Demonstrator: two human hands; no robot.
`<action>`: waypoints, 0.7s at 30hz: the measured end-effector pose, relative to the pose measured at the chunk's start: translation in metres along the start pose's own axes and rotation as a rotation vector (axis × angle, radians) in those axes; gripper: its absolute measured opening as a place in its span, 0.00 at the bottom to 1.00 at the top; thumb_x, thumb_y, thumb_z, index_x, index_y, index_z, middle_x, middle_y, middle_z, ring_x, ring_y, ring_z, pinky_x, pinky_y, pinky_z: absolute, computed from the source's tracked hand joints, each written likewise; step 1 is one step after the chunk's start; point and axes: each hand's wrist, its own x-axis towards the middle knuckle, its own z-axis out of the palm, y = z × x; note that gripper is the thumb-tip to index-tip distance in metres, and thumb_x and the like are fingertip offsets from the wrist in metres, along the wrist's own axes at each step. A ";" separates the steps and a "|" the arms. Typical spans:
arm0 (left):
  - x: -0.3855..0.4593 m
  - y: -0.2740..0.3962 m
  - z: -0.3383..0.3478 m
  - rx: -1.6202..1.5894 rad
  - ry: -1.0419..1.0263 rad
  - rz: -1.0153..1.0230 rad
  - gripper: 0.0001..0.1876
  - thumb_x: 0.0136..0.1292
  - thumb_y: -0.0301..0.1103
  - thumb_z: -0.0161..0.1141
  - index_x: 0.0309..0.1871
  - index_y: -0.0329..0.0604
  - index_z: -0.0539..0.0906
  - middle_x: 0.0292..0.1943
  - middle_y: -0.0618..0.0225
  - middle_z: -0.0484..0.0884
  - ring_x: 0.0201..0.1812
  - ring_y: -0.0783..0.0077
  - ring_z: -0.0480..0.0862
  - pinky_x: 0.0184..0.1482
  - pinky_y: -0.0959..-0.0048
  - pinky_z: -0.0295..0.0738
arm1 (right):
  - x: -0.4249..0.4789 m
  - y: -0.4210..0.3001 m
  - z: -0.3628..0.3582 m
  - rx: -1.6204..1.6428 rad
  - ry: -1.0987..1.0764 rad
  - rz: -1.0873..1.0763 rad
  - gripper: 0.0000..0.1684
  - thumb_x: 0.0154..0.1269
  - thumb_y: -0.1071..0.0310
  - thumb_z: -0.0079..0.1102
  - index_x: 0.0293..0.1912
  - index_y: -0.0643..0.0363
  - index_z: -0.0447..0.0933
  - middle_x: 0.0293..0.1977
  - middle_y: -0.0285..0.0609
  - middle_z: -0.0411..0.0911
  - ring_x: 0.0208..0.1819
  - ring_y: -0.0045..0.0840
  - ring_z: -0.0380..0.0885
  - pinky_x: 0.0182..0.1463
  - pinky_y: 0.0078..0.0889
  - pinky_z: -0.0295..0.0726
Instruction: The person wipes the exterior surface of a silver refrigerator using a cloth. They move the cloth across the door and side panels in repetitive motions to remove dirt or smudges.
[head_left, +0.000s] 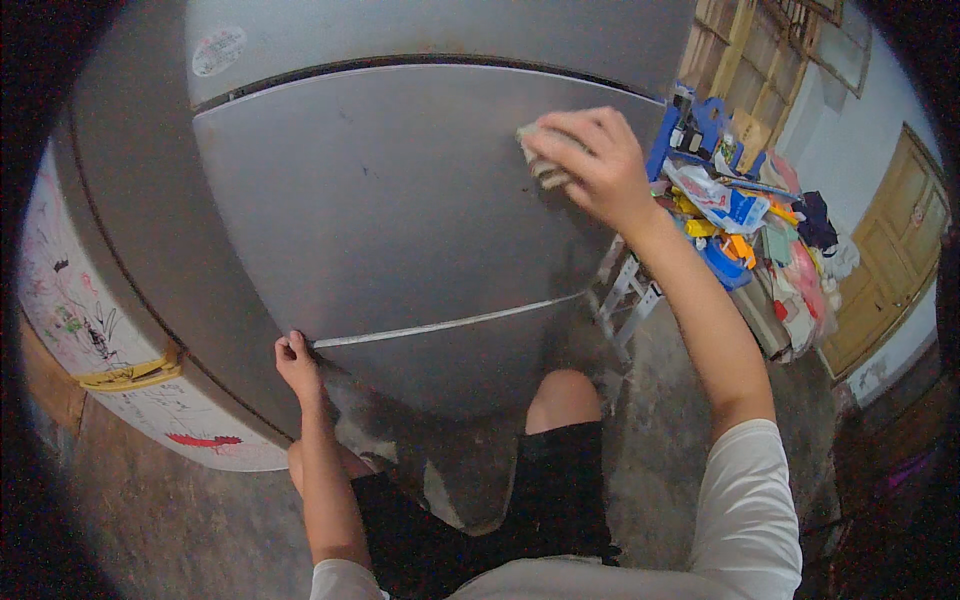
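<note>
Before me stands a grey refrigerator with a broad, smooth door panel (390, 202) bearing a few small dark marks. My right hand (600, 161) is shut on a crumpled pale cloth (551, 174), held at the upper right part of this panel. The cloth looks slightly blurred, and the fingers cover much of it. At the panel's lower left corner, my left hand (296, 364) has its fingers curled on the door edge, beside the left end of a pale trim strip (450, 325).
Left of the refrigerator is a white cabinet-like surface (97, 300) with drawings and a yellow band (135, 375). To the right, a cluttered pile with plastic bags (720, 199) and a blue container (724, 262) stands by a metal stepladder (626, 289). Beyond is a wooden door (885, 255).
</note>
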 end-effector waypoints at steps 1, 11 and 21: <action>-0.001 0.000 0.000 0.005 0.009 -0.003 0.14 0.73 0.38 0.60 0.34 0.44 0.70 0.28 0.76 0.72 0.30 0.81 0.68 0.34 0.79 0.63 | 0.007 0.005 -0.002 -0.004 0.016 0.008 0.30 0.43 0.75 0.66 0.51 0.45 0.81 0.49 0.33 0.79 0.48 0.35 0.76 0.50 0.40 0.77; 0.004 -0.003 -0.010 0.040 0.000 0.063 0.16 0.72 0.41 0.61 0.34 0.42 0.70 0.27 0.77 0.70 0.31 0.81 0.67 0.35 0.77 0.63 | 0.013 0.004 0.012 -0.021 0.183 0.127 0.31 0.41 0.77 0.63 0.50 0.44 0.83 0.50 0.31 0.80 0.44 0.35 0.75 0.49 0.38 0.76; -0.002 0.001 -0.002 0.030 -0.018 0.052 0.16 0.73 0.43 0.60 0.33 0.44 0.71 0.26 0.77 0.70 0.28 0.82 0.67 0.30 0.79 0.62 | -0.058 -0.074 0.022 0.299 -0.129 0.237 0.34 0.37 0.77 0.68 0.50 0.46 0.82 0.50 0.33 0.81 0.48 0.34 0.78 0.51 0.38 0.79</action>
